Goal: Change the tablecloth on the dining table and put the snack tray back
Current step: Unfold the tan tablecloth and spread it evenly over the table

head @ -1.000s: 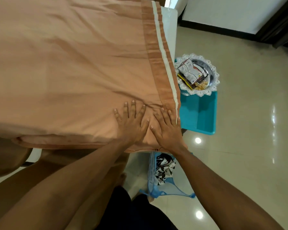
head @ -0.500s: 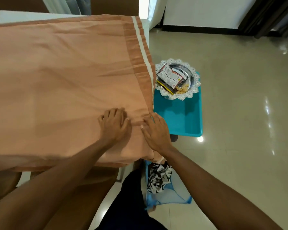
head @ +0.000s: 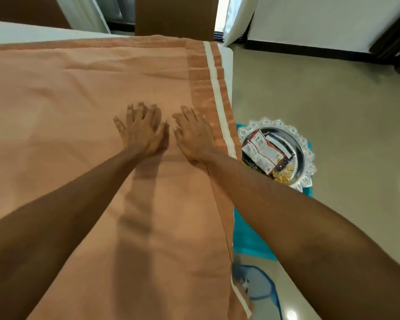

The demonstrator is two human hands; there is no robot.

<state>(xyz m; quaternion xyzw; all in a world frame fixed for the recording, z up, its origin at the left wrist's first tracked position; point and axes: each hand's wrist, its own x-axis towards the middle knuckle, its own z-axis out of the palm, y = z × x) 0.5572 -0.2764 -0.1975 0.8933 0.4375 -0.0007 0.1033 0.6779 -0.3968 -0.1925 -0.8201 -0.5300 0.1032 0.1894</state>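
A peach-orange tablecloth (head: 67, 116) with a white stripe near its right border covers the white dining table (head: 228, 63). My left hand (head: 141, 131) and my right hand (head: 193, 135) lie flat on the cloth side by side, fingers spread, holding nothing, close to the striped border. The silver snack tray (head: 306, 144) with a scalloped rim holds snack packets and some yellow snacks. It rests on a teal stool (head: 249, 241) to the right of the table, below its edge.
A blue mesh basket (head: 261, 289) stands on the glossy beige floor by the table's near right corner. A brown chair back (head: 176, 17) stands at the table's far side, with white curtains behind it. Open floor stretches to the right.
Both hands have slid forward across the cloth, away from the near edge, and their fingers have spread flat. The view has moved forward and closer over the table.
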